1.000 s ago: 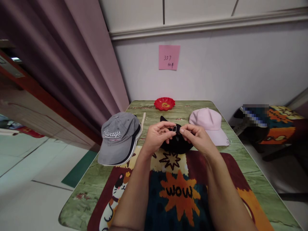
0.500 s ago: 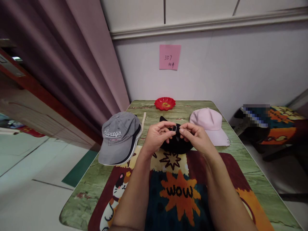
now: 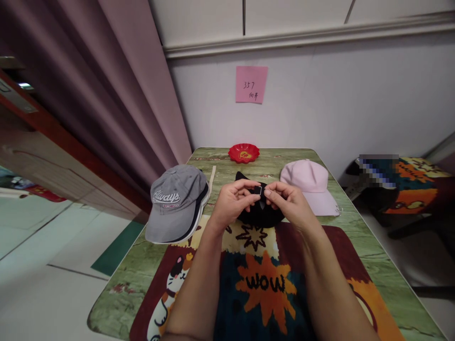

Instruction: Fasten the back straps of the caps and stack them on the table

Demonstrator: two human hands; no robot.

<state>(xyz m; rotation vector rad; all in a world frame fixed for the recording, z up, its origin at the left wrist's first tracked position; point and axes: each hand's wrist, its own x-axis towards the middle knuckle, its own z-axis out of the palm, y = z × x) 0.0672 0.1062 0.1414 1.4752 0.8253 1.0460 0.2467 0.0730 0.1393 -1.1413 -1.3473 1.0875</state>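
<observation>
A black cap (image 3: 261, 219) lies on the table between my forearms, partly hidden behind my hands. Its black back strap is raised, with a silver metal buckle (image 3: 260, 190) on it. My left hand (image 3: 235, 198) pinches the strap just left of the buckle. On the other side, my right hand (image 3: 284, 195) grips the strap between thumb and fingertips, close to the buckle. To the left sits a stack of caps topped by a grey cap (image 3: 179, 196) with white lettering. A pale pink cap (image 3: 307, 180) rests beyond my right hand.
A red scalloped dish (image 3: 243, 153) stands at the back of the green wood-patterned table (image 3: 117, 293). A colourful mat (image 3: 263, 293) lies under my forearms. A pink note (image 3: 251, 84) is stuck on the wall. At the right is a stool with a patterned cover (image 3: 412, 199).
The buckle has shifted slightly to the right, toward my right fingertips. Both hands keep their hold on the strap, and the other things stay put.
</observation>
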